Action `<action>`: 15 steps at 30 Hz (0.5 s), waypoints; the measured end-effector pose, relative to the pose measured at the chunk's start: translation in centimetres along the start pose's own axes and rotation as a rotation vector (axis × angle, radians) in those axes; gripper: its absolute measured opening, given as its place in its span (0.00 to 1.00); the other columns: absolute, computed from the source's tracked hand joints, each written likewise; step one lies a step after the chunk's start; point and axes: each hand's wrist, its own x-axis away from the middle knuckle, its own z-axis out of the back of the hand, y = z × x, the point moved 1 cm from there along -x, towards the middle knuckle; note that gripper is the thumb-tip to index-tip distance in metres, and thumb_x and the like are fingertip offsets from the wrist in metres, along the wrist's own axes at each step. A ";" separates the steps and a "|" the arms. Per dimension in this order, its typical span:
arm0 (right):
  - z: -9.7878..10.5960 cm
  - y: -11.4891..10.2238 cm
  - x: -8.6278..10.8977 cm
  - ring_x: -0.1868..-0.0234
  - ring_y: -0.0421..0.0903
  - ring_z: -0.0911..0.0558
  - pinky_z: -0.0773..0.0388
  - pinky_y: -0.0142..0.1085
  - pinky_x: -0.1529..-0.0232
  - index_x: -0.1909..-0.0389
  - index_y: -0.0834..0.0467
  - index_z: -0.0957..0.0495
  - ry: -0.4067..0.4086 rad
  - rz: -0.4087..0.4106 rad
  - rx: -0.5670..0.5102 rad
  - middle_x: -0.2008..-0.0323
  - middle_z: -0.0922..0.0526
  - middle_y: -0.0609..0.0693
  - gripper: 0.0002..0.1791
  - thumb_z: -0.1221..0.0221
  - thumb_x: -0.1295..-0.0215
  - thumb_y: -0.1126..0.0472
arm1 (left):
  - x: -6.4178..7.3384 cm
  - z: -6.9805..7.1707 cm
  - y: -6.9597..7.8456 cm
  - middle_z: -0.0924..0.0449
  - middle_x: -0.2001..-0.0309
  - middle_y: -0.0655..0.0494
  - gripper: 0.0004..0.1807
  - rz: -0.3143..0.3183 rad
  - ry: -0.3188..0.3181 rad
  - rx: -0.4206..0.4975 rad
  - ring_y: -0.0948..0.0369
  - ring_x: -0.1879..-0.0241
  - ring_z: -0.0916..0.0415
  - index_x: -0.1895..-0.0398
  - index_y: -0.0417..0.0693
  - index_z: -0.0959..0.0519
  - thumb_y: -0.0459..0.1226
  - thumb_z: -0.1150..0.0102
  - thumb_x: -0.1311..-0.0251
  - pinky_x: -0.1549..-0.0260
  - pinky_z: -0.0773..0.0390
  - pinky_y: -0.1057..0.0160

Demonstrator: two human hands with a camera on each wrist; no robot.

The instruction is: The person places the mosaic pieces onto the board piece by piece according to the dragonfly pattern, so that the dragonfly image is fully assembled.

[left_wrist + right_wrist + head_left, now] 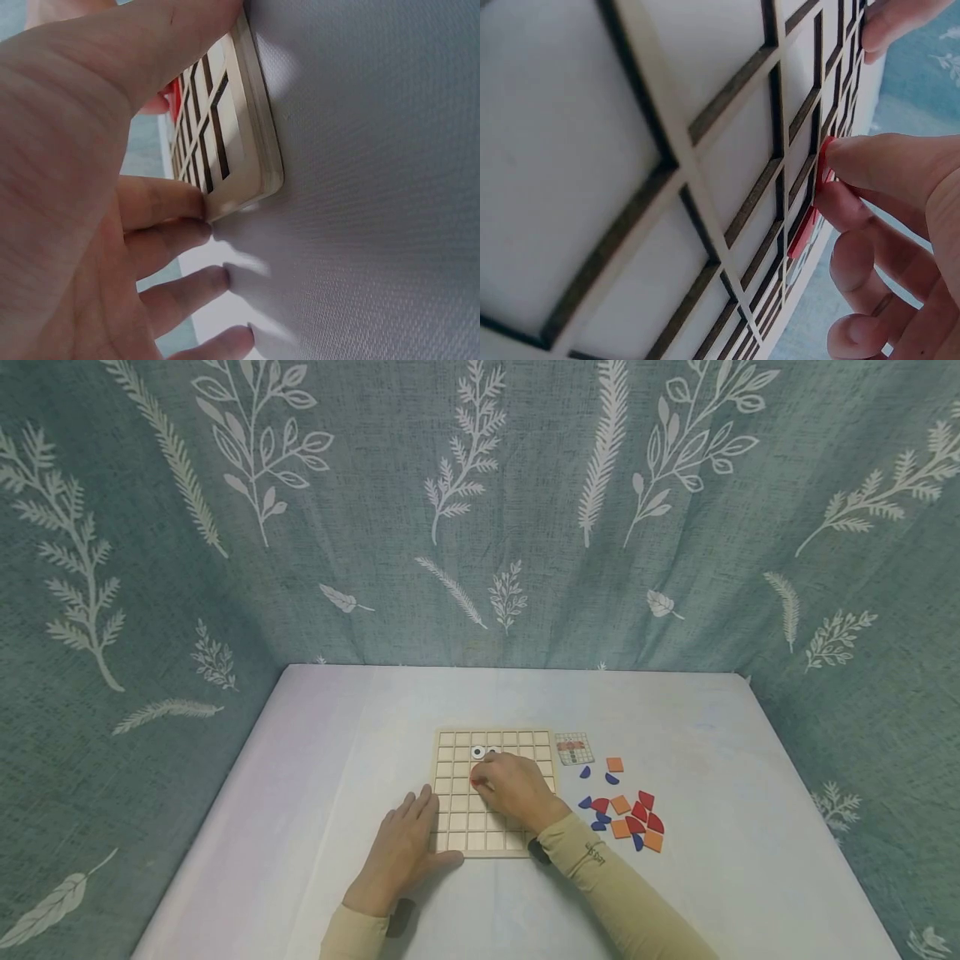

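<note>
A wooden grid board (477, 823) lies on the white table. My left hand (405, 839) rests at its near left corner, fingers extended along the left edge and thumb by the near edge; the fingertips (196, 202) touch the frame. Over the board's middle, my right hand (517, 785) pinches a small red piece (825, 161) between thumb and forefinger. Just beyond it in the right wrist view, another red piece (802, 234) sits on the grid. Two white discs with black dots, like eyes, occupy upper cells; the left disc (478, 752) shows fully, the other is partly covered.
A small pattern card (574, 748) lies beside the board's upper right. Right of the board are scattered loose pieces: orange squares (615, 764), red quarter-round pieces (656, 823) and blue half-rounds (612, 779). A patterned curtain (465, 610) hangs around the table.
</note>
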 end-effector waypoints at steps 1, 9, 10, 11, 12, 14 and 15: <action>0.0 0.0 0.0 0.66 0.40 0.15 0.17 0.32 0.69 0.63 0.50 0.11 0.006 0.003 0.003 0.62 0.11 0.43 0.02 0.31 0.35 0.58 | 0.0 0.0 0.0 0.36 0.28 0.32 0.55 0.003 -0.003 0.000 0.33 0.31 0.37 0.30 0.29 0.34 0.59 0.27 0.49 0.37 0.31 0.34; -0.1 -0.2 0.0 0.66 0.41 0.13 0.15 0.33 0.69 0.64 0.51 0.10 0.042 0.017 0.057 0.63 0.11 0.44 0.03 0.30 0.37 0.58 | -0.1 0.0 -0.1 0.35 0.29 0.31 0.55 -0.009 0.003 -0.006 0.33 0.32 0.36 0.30 0.29 0.34 0.60 0.27 0.49 0.38 0.30 0.35; -0.1 -0.2 0.0 0.66 0.41 0.13 0.15 0.33 0.69 0.64 0.51 0.10 0.041 0.015 0.062 0.64 0.11 0.44 0.03 0.29 0.37 0.58 | -0.1 0.0 -0.1 0.35 0.29 0.31 0.55 -0.011 0.004 -0.007 0.33 0.32 0.36 0.30 0.29 0.34 0.60 0.27 0.49 0.38 0.29 0.35; -0.2 -0.2 -0.1 0.66 0.41 0.13 0.15 0.32 0.69 0.64 0.51 0.10 0.039 0.011 0.066 0.64 0.11 0.44 0.03 0.29 0.37 0.58 | -0.1 -0.1 -0.1 0.36 0.29 0.31 0.55 -0.010 0.003 -0.005 0.33 0.32 0.36 0.30 0.29 0.34 0.60 0.28 0.49 0.38 0.30 0.35; -0.2 -0.2 -0.1 0.66 0.41 0.13 0.15 0.32 0.68 0.64 0.51 0.10 0.037 0.007 0.071 0.64 0.11 0.44 0.03 0.29 0.37 0.57 | -0.1 -0.1 -0.1 0.36 0.29 0.31 0.55 -0.009 0.002 -0.004 0.33 0.32 0.36 0.30 0.29 0.34 0.60 0.28 0.49 0.38 0.30 0.35; -0.2 -0.2 -0.1 0.65 0.41 0.13 0.15 0.32 0.67 0.64 0.51 0.10 0.032 -0.002 0.077 0.64 0.12 0.43 0.03 0.29 0.37 0.57 | -0.1 -0.1 -0.1 0.36 0.28 0.32 0.55 -0.004 -0.002 -0.008 0.33 0.32 0.36 0.29 0.29 0.34 0.61 0.28 0.49 0.37 0.30 0.35; -0.3 -0.2 0.0 0.65 0.41 0.13 0.15 0.32 0.67 0.64 0.50 0.10 0.029 -0.005 0.079 0.64 0.12 0.43 0.03 0.29 0.37 0.57 | -0.1 -0.1 -0.1 0.36 0.28 0.32 0.55 -0.002 -0.002 -0.007 0.33 0.31 0.37 0.29 0.29 0.35 0.61 0.28 0.49 0.37 0.30 0.35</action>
